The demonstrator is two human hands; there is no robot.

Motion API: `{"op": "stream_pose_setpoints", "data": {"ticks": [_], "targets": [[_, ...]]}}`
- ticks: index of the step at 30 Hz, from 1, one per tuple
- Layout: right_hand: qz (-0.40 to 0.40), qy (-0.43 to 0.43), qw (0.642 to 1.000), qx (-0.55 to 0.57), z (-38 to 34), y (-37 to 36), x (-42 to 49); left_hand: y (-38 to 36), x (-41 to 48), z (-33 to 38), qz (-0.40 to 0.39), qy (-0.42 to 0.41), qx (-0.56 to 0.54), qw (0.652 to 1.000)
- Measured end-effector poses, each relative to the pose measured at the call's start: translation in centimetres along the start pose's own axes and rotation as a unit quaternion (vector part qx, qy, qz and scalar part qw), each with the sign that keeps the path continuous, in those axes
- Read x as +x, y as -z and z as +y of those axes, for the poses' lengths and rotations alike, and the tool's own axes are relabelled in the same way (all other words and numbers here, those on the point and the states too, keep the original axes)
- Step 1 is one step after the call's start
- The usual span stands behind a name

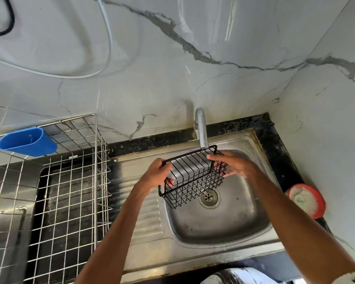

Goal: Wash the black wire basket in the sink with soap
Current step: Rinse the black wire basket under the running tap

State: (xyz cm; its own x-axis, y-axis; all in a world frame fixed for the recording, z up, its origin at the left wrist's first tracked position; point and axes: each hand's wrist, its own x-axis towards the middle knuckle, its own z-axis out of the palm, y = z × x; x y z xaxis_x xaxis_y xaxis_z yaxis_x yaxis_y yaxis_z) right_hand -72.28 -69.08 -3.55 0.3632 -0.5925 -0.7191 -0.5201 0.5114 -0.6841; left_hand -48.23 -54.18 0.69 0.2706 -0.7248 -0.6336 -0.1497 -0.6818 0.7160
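Observation:
The black wire basket (193, 179) hangs tilted over the steel sink (217, 226), right under the chrome tap (201, 130). A thin stream of water falls from the tap onto the basket's far rim. My left hand (155, 174) grips the basket's left end, fingers curled over the rim wire. My right hand (234, 163) holds the right end, thumb on the top rim and fingers behind the mesh. A red round tub of pale soap paste (305, 199) sits on the counter to the right of the sink.
A steel wire dish rack (66, 191) stands on the left, with a blue plastic holder (27, 141) hung on its rim. The sink's drain (209, 196) lies below the basket. Marble walls close in behind and on the right. The black counter edge (275, 140) rings the sink.

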Motion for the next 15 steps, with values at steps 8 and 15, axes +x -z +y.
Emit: {"op": "stream_pose_setpoints", "data": {"ticks": [8, 15], "targets": [[0.133, 0.045, 0.962, -0.232, -2.6, -1.4, 0.7, -1.3, 1.4, -2.8, 0.016, 0.127, -0.09, 0.988], [0.219, 0.162, 0.857, -0.437, -3.6, -6.1, -1.5, -6.7, 3.0, -2.1, 0.134, 0.057, -0.05, 0.988]]}}
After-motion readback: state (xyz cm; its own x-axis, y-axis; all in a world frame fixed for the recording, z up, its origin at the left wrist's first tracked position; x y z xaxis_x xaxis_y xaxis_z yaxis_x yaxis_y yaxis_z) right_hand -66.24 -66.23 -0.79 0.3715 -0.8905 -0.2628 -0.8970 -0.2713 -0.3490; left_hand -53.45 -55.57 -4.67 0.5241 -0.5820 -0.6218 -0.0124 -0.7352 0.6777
